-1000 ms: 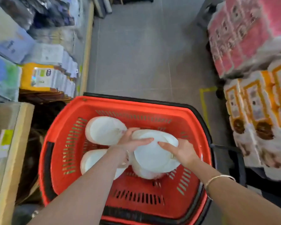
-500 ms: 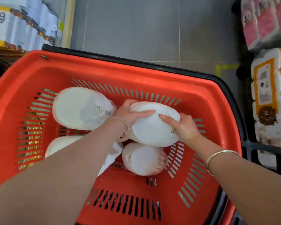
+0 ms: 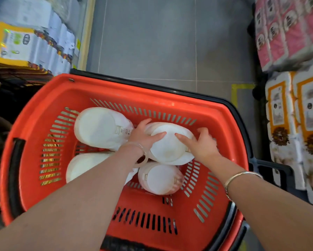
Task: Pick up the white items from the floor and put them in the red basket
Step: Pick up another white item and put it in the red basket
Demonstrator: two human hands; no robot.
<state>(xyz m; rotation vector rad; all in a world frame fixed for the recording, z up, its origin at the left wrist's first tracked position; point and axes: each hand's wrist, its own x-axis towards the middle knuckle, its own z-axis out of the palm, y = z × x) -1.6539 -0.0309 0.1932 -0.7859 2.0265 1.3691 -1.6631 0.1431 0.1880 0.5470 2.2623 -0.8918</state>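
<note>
Red plastic forms the basket point(image 3: 126, 91), and both hands reach into it. The left hand point(image 3: 143, 136) and right hand point(image 3: 201, 144) press on either side of one white pack point(image 3: 168, 144), fingers spread over its top, thumbs nearly meeting. Just left of the left hand lies a second pack point(image 3: 99, 127); a third point(image 3: 81, 166) shows under the left forearm, and a fourth point(image 3: 159, 178) sits just below both hands.

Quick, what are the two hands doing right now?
Left hand: closed on the left side of the white pack in the red basket.
Right hand: gripping the same pack's right side.
</note>
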